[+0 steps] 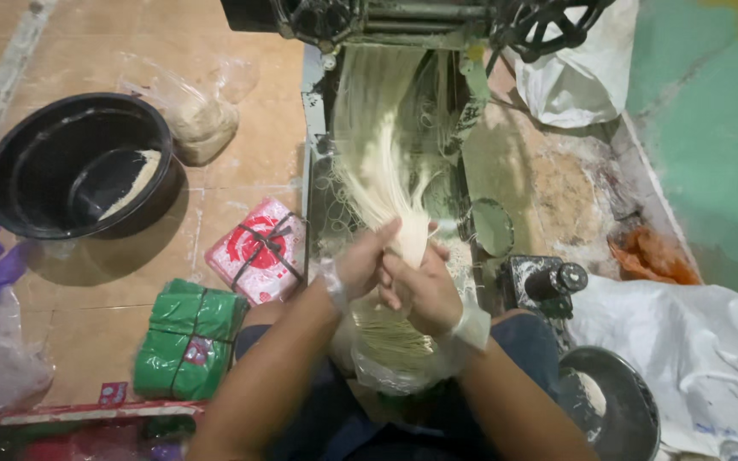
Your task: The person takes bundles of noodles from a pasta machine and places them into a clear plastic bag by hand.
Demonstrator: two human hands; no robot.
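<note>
Pale fresh noodle strands (382, 128) hang down from a dark green noodle-cutting machine (403, 21) at the top of the view. My left hand (360, 260) and my right hand (424, 286) are both closed around the lower end of the strand bundle, side by side and touching. Thin clear plastic covers both wrists. Below my hands, on my lap, a clear plastic bag (395, 358) holds a coil of noodles.
A black basin (19, 154) with some flour stands on the tiled floor at left, next to a clear bag of flour (202, 119). Red-and-white (258, 252) and green (190, 337) tied packets lie nearby. White sacks (694, 341), a small motor (544, 282) and a metal bowl (625, 410) are at right.
</note>
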